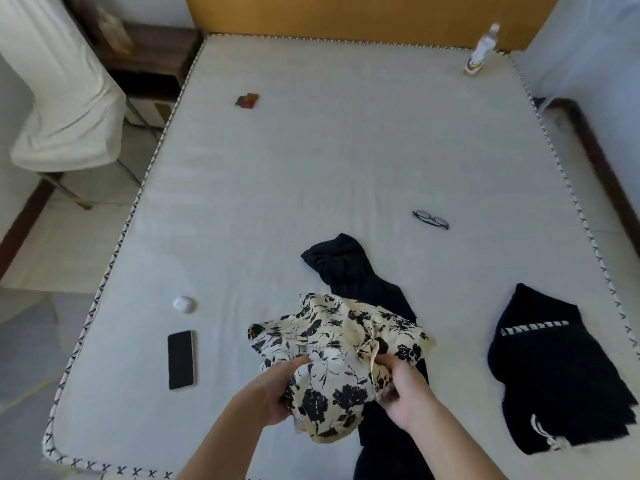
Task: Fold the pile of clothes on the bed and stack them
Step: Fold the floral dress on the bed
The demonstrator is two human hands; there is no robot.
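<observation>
Both of your hands held the crumpled cream fabric garment with black floral print (341, 362) above the near part of the white bed sheet (311, 161): your left hand (268, 393) gripped its left side with fingers curled under the cloth, your right hand (403, 389) pinched a bunched fold on its right. Beneath and behind it lay a long black garment (349, 268), stretched toward you. Further right lay a folded black knit piece with a white stitched stripe (550, 372), apart from the others. Left of your hands lay a black smartphone (180, 359) and a small white earbud case (183, 303); black-framed glasses (430, 219) sat beyond the clothes.
</observation>
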